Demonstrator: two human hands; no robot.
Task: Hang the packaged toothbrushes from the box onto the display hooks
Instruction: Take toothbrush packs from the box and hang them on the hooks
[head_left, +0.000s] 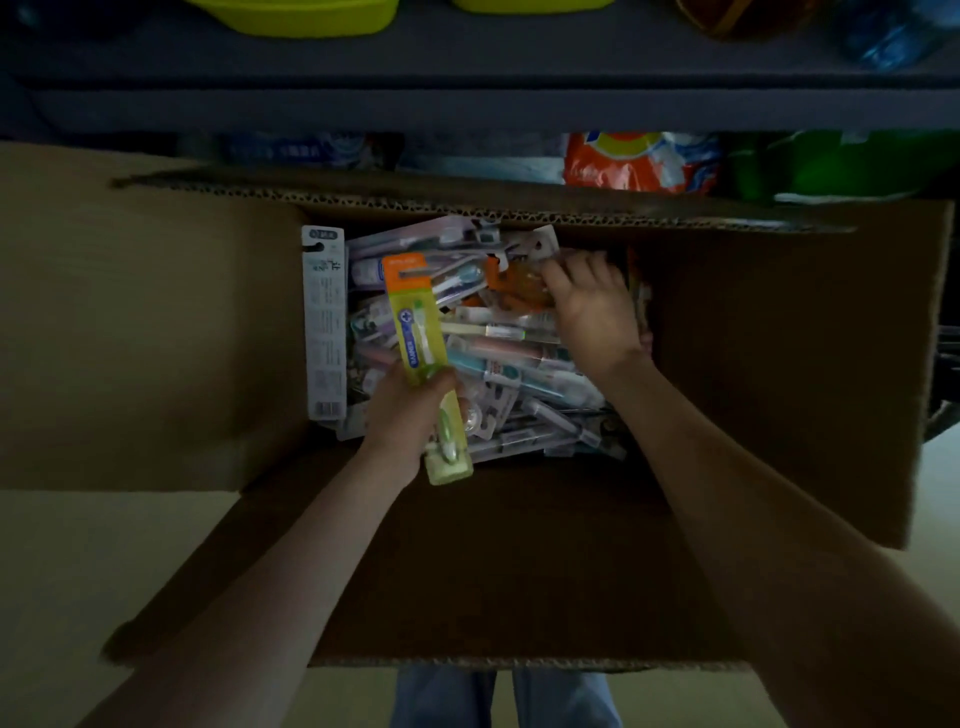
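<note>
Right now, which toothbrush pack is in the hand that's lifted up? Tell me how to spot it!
Look at the big open cardboard box full of toothbrush packs. Near its left side, the left hand holds one pack above the rest by its lower end. It is yellow-green with an orange top, and lifted clear while the others lie jumbled.

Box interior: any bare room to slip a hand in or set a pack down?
Inside, none: toothbrush packs fill it wall to wall. Bare cardboard lies on the left flap beside the white pack, the right flap past the right hand, and the near flap between the forearms.
</note>
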